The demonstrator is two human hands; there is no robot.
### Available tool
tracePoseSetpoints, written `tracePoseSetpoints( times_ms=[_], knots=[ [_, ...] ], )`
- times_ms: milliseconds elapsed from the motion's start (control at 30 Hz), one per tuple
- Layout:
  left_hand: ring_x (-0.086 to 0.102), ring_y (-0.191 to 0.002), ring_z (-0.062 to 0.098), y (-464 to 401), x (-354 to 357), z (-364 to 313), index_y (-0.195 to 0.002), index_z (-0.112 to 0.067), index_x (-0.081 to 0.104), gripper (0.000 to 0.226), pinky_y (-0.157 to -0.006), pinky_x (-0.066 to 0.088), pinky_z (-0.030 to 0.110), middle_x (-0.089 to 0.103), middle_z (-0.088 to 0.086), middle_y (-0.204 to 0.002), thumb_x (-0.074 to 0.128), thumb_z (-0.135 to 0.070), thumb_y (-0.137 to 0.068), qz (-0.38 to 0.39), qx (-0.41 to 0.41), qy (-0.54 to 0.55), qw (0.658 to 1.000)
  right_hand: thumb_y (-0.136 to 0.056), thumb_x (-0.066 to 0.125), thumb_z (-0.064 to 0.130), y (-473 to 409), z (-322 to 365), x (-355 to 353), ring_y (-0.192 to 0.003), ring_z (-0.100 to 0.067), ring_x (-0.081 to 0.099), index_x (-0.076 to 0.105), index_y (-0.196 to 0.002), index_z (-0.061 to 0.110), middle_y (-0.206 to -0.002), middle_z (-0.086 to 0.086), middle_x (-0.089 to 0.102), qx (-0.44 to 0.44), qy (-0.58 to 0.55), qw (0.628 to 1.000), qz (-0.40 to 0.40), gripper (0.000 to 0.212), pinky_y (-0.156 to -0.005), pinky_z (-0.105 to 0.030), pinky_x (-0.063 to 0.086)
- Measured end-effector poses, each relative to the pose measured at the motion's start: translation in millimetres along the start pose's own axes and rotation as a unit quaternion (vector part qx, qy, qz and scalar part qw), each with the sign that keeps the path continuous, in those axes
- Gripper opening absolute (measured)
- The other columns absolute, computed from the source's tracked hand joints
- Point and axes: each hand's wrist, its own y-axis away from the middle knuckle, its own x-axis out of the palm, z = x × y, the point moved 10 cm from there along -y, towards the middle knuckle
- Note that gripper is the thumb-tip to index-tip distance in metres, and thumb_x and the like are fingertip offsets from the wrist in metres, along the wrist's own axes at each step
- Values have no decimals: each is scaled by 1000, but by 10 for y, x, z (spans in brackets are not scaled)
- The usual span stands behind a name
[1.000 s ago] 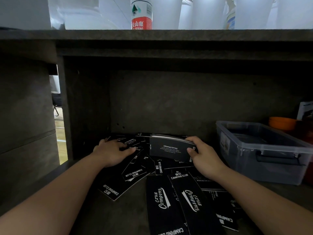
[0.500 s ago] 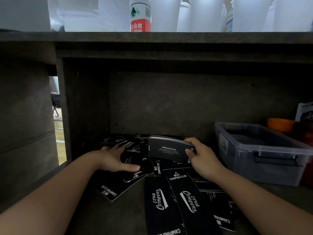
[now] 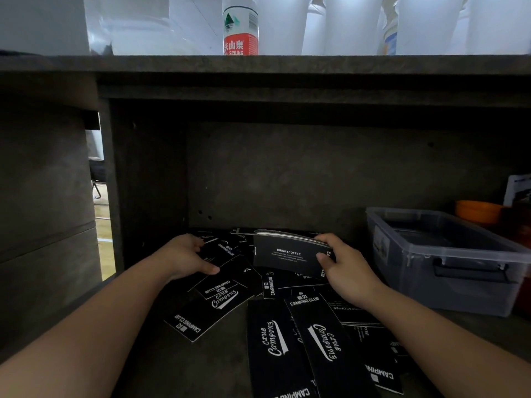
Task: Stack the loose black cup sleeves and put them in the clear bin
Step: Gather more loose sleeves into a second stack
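Observation:
Several flat black cup sleeves with white "Camping Club" print lie scattered on a dark shelf. My right hand grips an upright stack of sleeves by its right end, thumb on the front. My left hand pinches one loose sleeve in the pile, thumb on top and fingers tucked under its far edge. The clear bin stands at the right, open-topped, with something dark inside.
The shelf sits in a dark alcove with a left side panel and a back wall. An orange bowl stands behind the bin. A water bottle stands on the counter above.
My left hand slid over the pile toward me and closed its thumb and fingers on one sleeve. The right hand kept holding the stack in nearly the same place.

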Motion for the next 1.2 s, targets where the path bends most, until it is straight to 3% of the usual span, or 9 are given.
tracePoseSetpoints(
  times_ms=[233,333,500,600,733,867,1000,1100,1200],
  knots=[
    [55,-117,20,45,-116,-118,-130,-16,56,75,-97,41,28,56,8,-129,89,-5,-63,-44,55,-23,997,-98,49,13,16,10,-13,-99,-10,57,54,-120,25,-111,4,61,1,-6,1000,-4,25,-85,-22,42],
    [62,-100,16,86,-174,-247,-132,-18,53,70,-83,46,21,65,5,-112,83,-1,-71,-79,103,3,992,-98,49,13,13,15,-15,-99,-9,57,54,-119,25,-111,4,61,-2,-6,1000,-4,25,-81,-19,41],
    [62,-97,0,398,-608,-562,-124,-27,60,36,-84,42,13,65,-15,-100,58,-8,-95,-272,268,122,916,-98,49,12,14,14,-15,-99,-9,57,54,-118,25,-111,4,61,0,-9,1000,-3,25,-81,-19,39],
    [62,-88,-2,383,-470,-643,-105,-32,65,22,-75,43,12,67,-17,-93,58,-14,-96,-231,296,55,925,-98,49,12,17,12,-24,-97,-9,57,55,-118,25,-110,4,61,1,-7,1000,-5,25,-79,-18,39],
    [63,-92,15,85,-173,-356,-103,-24,63,13,-71,43,22,67,0,-97,64,-17,-92,-117,176,-112,971,-97,50,13,12,6,-17,-97,-7,56,55,-120,25,-110,5,61,-3,-2,1000,-4,26,-73,-7,37],
    [58,-99,18,104,-452,-298,-113,-21,57,22,-83,45,31,61,6,-110,53,-8,-96,-205,175,-17,963,-98,49,13,6,-5,-19,-94,-5,57,54,-119,25,-108,4,62,-2,-5,1000,-3,25,-71,-6,37],
    [67,-92,17,247,-241,-558,-100,-28,59,21,-63,58,32,66,0,-101,60,-8,-94,-99,260,167,946,-98,49,13,11,-2,-16,-97,-9,58,54,-121,24,-110,3,63,1,-4,1000,-6,26,-75,-13,40],
    [70,-81,16,286,1,-652,-91,-21,69,8,-62,58,26,72,2,-88,71,-13,-87,-49,271,68,959,-98,49,15,13,1,-23,-91,-8,59,54,-121,24,-107,3,63,3,-5,1000,-14,26,-71,-10,40],
    [67,-79,-2,257,40,-635,-91,-30,70,9,-68,51,15,72,-12,-86,72,-22,-86,-49,273,-4,961,-98,49,18,21,26,-29,-85,-5,60,54,-119,25,-104,4,64,1,-5,1000,-16,23,-71,-13,42]
  ],
)
